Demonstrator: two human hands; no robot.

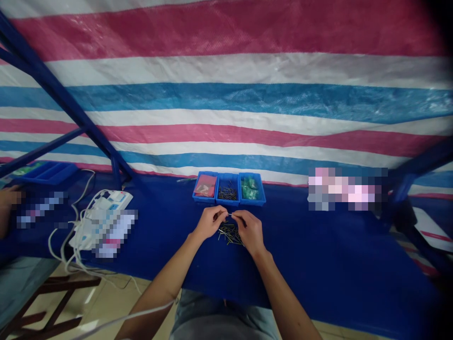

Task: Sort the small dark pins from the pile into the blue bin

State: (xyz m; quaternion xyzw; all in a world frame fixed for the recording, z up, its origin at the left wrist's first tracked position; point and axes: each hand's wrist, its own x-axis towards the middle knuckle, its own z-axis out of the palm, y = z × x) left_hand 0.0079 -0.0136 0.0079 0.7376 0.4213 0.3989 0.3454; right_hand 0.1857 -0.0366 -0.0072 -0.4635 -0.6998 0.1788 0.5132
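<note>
My left hand (212, 221) and my right hand (250, 229) meet over the blue table. Fingertips of both pinch a small, thin, pale stick-like piece (230, 214), most of it hidden by the fingers. Just below them lies a loose pile of thin metal pins (230, 234), too small to tell whether they are threaded. Beyond the hands stand three blue bins in a row. The left bin (194, 197) holds pink packets, the middle bin (227, 203) dark thin pieces, and the right bin (262, 200) green items in clear plastic.
To the left, a white power strip (116, 208) lies among tangled white cables (76, 222). Another person's hand (9, 203) is at the far left, near a blue tray (53, 172). Blue frame bars (71, 104) flank the striped sheet (230, 104) behind the table (318, 255).
</note>
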